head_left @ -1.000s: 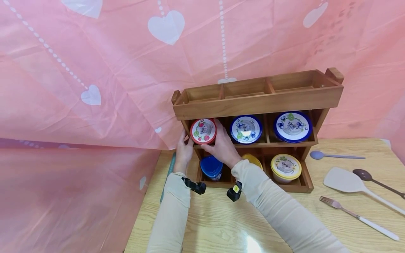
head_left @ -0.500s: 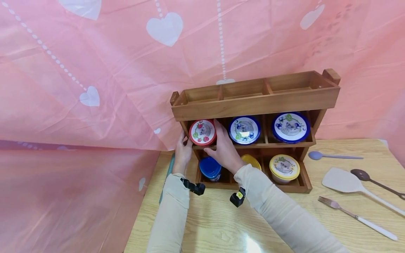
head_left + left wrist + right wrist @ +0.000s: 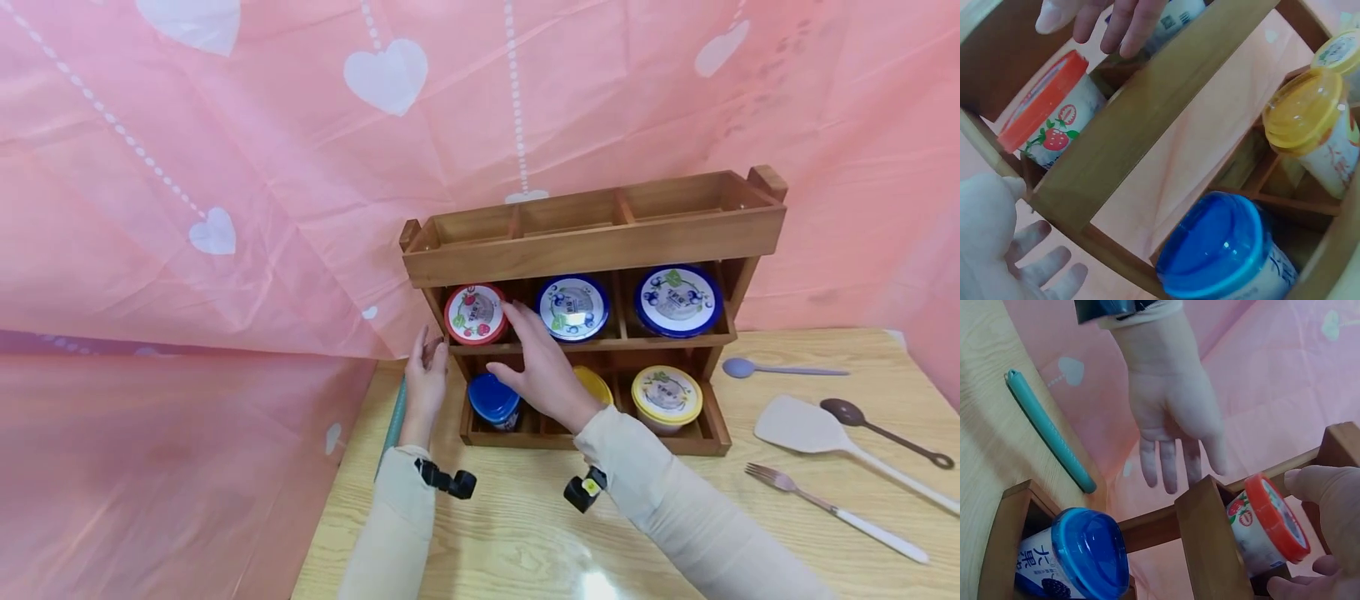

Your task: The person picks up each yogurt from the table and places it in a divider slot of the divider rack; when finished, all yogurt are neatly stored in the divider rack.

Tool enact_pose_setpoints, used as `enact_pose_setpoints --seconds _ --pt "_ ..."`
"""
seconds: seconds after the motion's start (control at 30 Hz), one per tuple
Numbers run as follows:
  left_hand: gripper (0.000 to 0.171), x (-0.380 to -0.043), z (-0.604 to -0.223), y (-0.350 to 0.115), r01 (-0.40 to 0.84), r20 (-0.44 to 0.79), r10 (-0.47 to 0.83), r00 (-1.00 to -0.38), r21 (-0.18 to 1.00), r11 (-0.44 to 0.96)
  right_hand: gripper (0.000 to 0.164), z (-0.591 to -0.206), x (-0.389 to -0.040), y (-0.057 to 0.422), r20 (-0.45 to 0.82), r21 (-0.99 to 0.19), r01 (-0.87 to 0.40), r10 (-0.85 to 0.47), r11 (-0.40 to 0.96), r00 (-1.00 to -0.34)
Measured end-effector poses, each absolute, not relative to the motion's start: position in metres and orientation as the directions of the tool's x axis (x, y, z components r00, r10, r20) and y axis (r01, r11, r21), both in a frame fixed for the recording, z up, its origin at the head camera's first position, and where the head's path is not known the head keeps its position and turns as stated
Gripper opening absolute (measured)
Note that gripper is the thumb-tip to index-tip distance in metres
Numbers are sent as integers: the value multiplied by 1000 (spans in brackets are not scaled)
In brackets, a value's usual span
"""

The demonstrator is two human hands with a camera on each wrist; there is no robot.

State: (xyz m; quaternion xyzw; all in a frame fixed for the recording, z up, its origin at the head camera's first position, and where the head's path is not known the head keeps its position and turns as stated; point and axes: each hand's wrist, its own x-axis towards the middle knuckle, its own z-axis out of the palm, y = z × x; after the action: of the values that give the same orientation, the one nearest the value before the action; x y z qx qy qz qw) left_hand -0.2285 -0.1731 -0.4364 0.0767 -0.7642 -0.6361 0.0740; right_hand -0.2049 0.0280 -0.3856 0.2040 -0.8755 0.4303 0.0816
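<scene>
A red-lidded tub with strawberry print (image 3: 476, 314) stands in the left compartment of the wooden rack's middle tier (image 3: 592, 247). My right hand (image 3: 546, 367) is just right of it, fingers extended and thumb spread, holding nothing. In the right wrist view a gap shows between that hand (image 3: 1335, 515) and the tub (image 3: 1266, 531). My left hand (image 3: 425, 392) hovers by the rack's left side, fingers loosely spread, with nothing in it. In the left wrist view the left palm (image 3: 985, 225) is apart from the tub (image 3: 1054, 109).
Two blue-lidded tubs, one central (image 3: 573, 308) and one right (image 3: 678, 302), share the middle tier. Below are a blue-lidded cup (image 3: 495, 398), a partly hidden yellow-lidded tub (image 3: 594, 385) and another yellow-lidded tub (image 3: 667, 395). Utensils, including a spatula (image 3: 802, 425) and fork (image 3: 832, 508), lie right.
Both hands have come away from the red-lidded tub: the right hand back and to the right, the left hand down and slightly left. The tub stays in its compartment.
</scene>
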Motion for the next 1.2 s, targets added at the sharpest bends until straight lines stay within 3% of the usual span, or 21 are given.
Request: enact_pose_setpoints --seconds 0.27,0.47,0.67,0.97,1.2 --pt "49 -192 -441 -167 98 125 -123 -984 974 205 77 -396 -176 61 283 -740 -406 -298 537 -912" --pt "47 -168 -433 -138 200 193 54 -980 959 199 74 -415 -160 84 284 -736 -396 -281 549 -917" --pt "48 -160 -451 -118 338 283 222 -933 901 272 75 -435 -146 105 301 -701 -403 -268 589 -915" --pt "54 -144 -469 -98 369 222 363 -905 834 410 72 -452 -127 132 198 -727 -321 -263 607 -944" --pt "57 -133 -479 -89 398 204 414 -887 792 463 67 -465 -117 153 186 -722 -315 -266 615 -946"
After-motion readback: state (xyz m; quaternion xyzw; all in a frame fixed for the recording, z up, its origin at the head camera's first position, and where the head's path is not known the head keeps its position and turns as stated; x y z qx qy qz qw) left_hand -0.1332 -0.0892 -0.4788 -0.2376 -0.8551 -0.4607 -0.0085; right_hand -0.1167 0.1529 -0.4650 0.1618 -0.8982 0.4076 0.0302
